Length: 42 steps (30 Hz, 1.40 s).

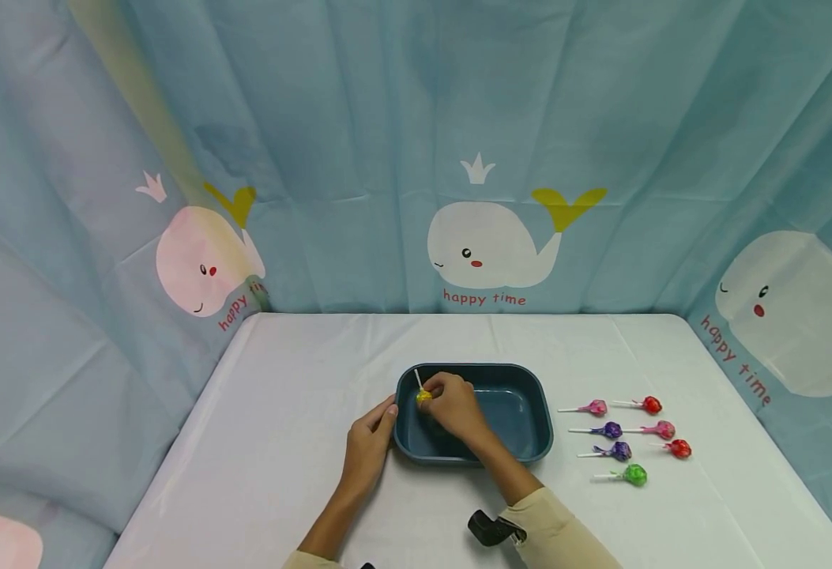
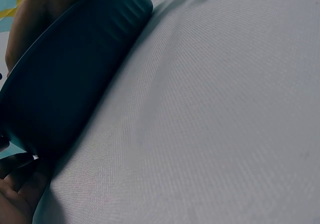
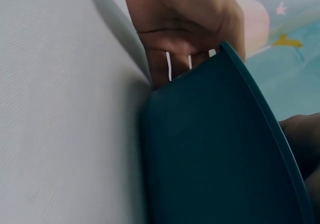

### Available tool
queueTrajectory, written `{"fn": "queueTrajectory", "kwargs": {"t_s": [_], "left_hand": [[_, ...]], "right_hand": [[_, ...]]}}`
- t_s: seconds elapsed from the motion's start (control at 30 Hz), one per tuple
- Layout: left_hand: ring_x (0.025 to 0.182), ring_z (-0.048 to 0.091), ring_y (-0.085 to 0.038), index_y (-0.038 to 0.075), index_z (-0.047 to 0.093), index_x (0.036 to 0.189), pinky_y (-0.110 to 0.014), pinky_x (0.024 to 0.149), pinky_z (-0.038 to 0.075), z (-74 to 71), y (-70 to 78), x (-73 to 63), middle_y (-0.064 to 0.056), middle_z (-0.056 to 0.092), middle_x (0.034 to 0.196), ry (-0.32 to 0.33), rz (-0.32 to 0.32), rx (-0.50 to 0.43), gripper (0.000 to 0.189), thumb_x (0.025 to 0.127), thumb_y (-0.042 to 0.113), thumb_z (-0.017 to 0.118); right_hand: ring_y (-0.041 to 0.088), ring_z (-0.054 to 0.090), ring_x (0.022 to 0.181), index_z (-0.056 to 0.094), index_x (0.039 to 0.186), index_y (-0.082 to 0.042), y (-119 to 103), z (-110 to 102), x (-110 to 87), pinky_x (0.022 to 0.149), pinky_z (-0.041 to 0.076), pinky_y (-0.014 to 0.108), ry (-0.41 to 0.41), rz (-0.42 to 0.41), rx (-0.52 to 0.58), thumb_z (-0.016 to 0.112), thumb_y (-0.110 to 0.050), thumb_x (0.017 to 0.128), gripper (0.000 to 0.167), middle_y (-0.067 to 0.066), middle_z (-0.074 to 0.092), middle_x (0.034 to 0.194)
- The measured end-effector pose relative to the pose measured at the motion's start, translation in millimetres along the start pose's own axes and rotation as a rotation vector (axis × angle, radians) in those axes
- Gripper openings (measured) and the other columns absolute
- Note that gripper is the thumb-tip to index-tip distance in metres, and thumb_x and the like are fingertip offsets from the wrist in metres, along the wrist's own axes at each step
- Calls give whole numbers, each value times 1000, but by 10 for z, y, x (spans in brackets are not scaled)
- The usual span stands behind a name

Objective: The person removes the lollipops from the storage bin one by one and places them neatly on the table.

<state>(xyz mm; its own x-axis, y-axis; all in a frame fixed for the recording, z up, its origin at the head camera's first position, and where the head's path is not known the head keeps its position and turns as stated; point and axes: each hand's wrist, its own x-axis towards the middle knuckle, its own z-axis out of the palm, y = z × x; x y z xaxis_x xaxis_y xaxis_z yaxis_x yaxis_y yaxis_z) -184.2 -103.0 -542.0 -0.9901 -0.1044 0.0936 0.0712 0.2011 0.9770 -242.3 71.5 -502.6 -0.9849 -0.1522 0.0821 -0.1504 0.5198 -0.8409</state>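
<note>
In the head view, my right hand [image 1: 454, 405] reaches into a dark blue rectangular tray [image 1: 545, 431]. Its fingers pinch a yellow lollipop [image 1: 424, 396] by the candy end near the tray's left wall, the white stick pointing up. My left hand [image 1: 367, 446] rests against the outside of the tray's left end. From the right wrist, the left hand's fingers [image 3: 159, 66] look fairly straight along that end wall, their tips hidden behind the tray. The left wrist view shows the tray's dark outer side [image 2: 60, 79] and left-hand fingers [image 2: 22, 184] at its corner.
Right of the tray lie several wrapped lollipops, among them pink [image 1: 596, 408], purple [image 1: 611, 430], red [image 1: 652, 405] and green [image 1: 634, 474] ones. They rest on a white-covered table [image 1: 280, 411]. A blue curtain with whale prints [image 1: 359, 158] stands behind and at the sides.
</note>
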Motion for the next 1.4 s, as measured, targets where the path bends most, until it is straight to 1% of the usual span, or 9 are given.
{"fn": "queueTrajectory", "kwargs": {"t_s": [0.1, 0.33, 0.5, 0.6, 0.73, 0.87, 1.07, 1.2, 1.4], "left_hand": [[140, 58, -19, 8, 67, 144, -17, 113, 42, -2, -5, 0, -6, 68, 144, 2, 3, 5, 43, 110, 34, 60], [142, 57, -20, 8, 66, 145, -32, 120, 43, -10, 19, -9, -6, 67, 145, 2, 8, 25, 44, 110, 35, 60], [141, 57, -19, 9, 68, 143, -26, 118, 43, -12, 25, -9, -4, 68, 143, 17, 3, 35, 43, 109, 35, 62], [140, 58, -17, 10, 69, 142, -23, 116, 42, -10, 17, -3, -3, 69, 142, 22, -1, 43, 43, 109, 35, 62], [141, 57, -18, 10, 69, 142, -26, 118, 42, -12, 12, -5, -3, 68, 143, 24, 5, 50, 43, 109, 36, 62], [141, 57, -18, 10, 69, 143, -30, 119, 42, -8, 5, -3, -3, 68, 143, 24, 4, 50, 42, 109, 35, 62], [141, 57, -18, 10, 69, 143, -27, 118, 43, -3, -2, -4, -3, 68, 143, 23, -1, 44, 42, 109, 35, 62], [142, 56, -18, 10, 68, 143, -24, 117, 42, -6, -2, -7, -3, 68, 144, 11, 4, 24, 43, 110, 35, 61], [143, 55, -18, 10, 67, 144, -21, 116, 41, -9, 2, -13, -3, 66, 145, 2, 10, 9, 43, 110, 36, 60]], "right_hand": [[16, 66, 82, 79, 102, -7, 19, -78, -43, 73, 57, 32, 17, -21, 16, 89, -9, 83, 22, 4, 75, 91], [14, 66, 83, 81, 106, -12, 58, -256, -167, 77, 57, 31, 33, 16, 83, 88, -15, 87, 21, 1, 75, 97], [14, 70, 82, 81, 111, -17, 76, -392, -265, 75, 62, 29, 28, 53, 131, 87, -15, 89, 23, 1, 76, 99], [15, 71, 85, 81, 114, -18, 96, -475, -324, 77, 64, 29, 32, 42, 141, 86, -14, 90, 25, 2, 76, 102], [16, 70, 89, 81, 117, -18, 123, -592, -406, 78, 62, 27, 32, 40, 146, 85, -17, 92, 26, 1, 76, 108], [20, 71, 87, 80, 122, -15, 135, -697, -485, 76, 60, 25, 21, 46, 166, 79, -24, 98, 25, 3, 75, 113], [23, 71, 87, 78, 125, -17, 151, -812, -575, 73, 60, 24, 49, 72, 120, 75, -26, 101, 26, 4, 74, 116], [27, 73, 93, 77, 126, -14, 168, -902, -637, 74, 63, 28, 71, 97, 130, 76, -24, 100, 28, 5, 74, 118], [31, 74, 86, 77, 126, -11, 226, -1048, -738, 78, 64, 33, 90, 117, 146, 76, -26, 101, 29, 9, 74, 112]]}}
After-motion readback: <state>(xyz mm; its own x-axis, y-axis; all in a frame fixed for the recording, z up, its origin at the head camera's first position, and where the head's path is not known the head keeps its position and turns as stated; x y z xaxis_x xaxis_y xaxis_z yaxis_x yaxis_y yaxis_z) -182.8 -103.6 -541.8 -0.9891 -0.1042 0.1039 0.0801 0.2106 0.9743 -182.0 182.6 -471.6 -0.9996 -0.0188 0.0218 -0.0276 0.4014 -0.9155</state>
